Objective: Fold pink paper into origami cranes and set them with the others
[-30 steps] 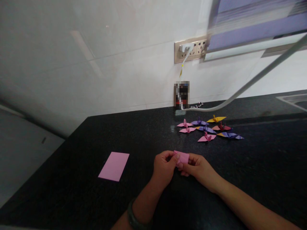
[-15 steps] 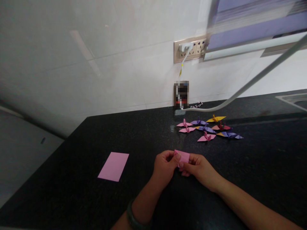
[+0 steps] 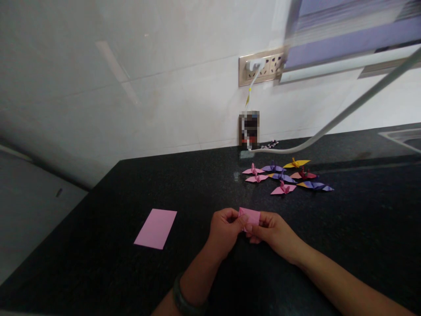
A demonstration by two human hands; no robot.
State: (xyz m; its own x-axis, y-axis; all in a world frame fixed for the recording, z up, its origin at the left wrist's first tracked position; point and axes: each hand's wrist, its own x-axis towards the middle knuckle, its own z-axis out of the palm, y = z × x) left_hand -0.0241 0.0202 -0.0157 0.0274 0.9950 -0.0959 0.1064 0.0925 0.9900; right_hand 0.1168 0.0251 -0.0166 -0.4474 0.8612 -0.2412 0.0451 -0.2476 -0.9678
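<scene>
Both my hands meet over the black counter (image 3: 98, 272), pinching a small folded pink paper (image 3: 251, 215) between them. My left hand (image 3: 225, 230) grips its left side with fingers curled. My right hand (image 3: 272, 232) holds its right side, thumb on top. Most of the folded piece is hidden by my fingers. A flat pink paper sheet (image 3: 155, 228) lies on the counter to the left of my hands.
Several folded paper cranes (image 3: 284, 176), pink, purple, yellow and red, lie beyond my hands. A small dark device (image 3: 249, 130) leans on the white tiled wall, cabled to a socket strip (image 3: 261, 68). A white hose (image 3: 345, 112) crosses at right.
Almost nothing moved. My fingers shifted slightly on the folded pink paper and both hands stayed in place.
</scene>
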